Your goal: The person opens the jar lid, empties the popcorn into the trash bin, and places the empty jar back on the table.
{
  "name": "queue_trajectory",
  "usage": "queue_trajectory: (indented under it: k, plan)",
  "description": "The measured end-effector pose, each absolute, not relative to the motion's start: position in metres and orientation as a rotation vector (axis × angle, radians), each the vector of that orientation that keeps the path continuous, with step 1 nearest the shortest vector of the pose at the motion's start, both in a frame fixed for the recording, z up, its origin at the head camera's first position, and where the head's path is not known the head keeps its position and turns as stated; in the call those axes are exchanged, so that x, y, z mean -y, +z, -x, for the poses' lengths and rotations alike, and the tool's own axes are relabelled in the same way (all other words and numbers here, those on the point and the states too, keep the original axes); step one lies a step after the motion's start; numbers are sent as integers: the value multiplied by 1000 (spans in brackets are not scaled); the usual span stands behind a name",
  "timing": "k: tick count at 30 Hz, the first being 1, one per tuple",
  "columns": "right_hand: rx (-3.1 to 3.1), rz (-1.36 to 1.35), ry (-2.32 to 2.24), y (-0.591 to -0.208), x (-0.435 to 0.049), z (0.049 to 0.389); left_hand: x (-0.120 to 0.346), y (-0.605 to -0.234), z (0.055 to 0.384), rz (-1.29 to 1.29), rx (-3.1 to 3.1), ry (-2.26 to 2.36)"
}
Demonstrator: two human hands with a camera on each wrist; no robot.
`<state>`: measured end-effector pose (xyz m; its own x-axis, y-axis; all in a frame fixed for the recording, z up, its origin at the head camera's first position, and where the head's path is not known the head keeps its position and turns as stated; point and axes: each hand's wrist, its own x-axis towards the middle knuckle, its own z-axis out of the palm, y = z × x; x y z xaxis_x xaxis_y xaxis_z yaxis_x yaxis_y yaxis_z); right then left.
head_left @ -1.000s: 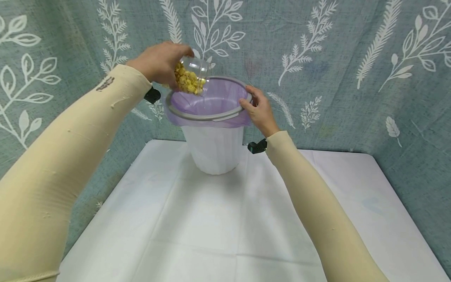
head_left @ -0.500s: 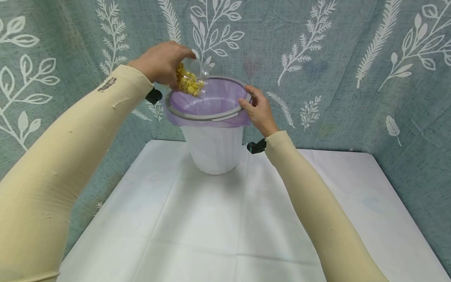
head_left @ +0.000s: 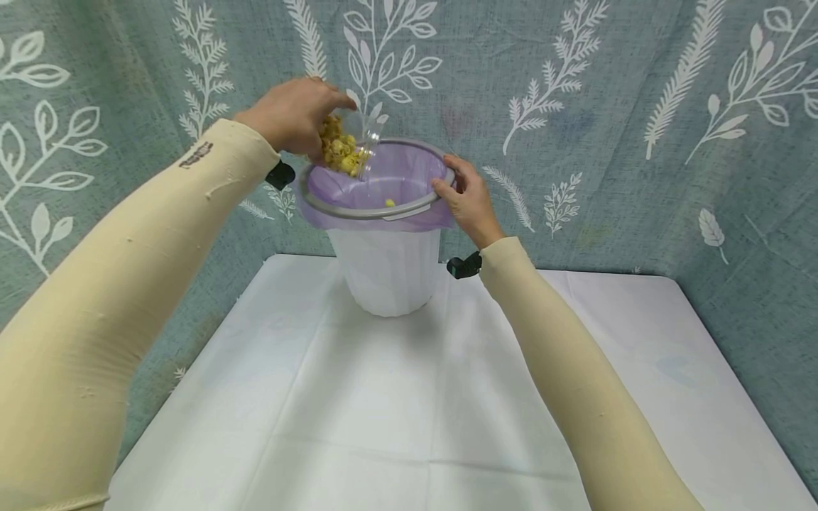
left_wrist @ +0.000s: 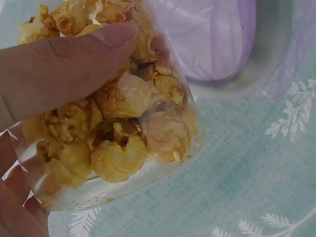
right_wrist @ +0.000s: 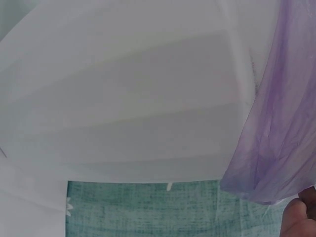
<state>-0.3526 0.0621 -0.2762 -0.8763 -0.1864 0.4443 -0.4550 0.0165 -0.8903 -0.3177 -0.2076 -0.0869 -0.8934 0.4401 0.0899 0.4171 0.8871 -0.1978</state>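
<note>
In the head view my left hand (head_left: 290,113) grips a clear jar (head_left: 372,138) of yellow popcorn (head_left: 339,147), tilted with its mouth over the left side of a white bin (head_left: 390,273). The left wrist view shows the thumb across the jar's side and fingers behind it. A purple bag (head_left: 409,170) lines the bin and folds out under its grey rim (head_left: 348,211). One loose popcorn piece (head_left: 390,203) shows inside, by the front rim. My right hand (head_left: 471,202) holds the rim's right side, thumb inside; the right wrist view catches only a bit of it.
The bin stands towards the back of a table with a white cloth (head_left: 358,397). Close behind hangs a green-blue curtain (head_left: 473,92) with white leaf prints, which also runs along both sides.
The jar has tipped slightly further and the popcorn has shifted in it. A popcorn piece now shows inside the bin. My right hand stays on the rim.
</note>
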Motion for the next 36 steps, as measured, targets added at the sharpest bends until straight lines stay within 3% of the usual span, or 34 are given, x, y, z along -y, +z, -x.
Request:
queue_trajectory:
  k: [36]
  plan:
    - [2085, -689, 1962, -276, -63, 353, 203, -86, 317, 683, 2910, 276]
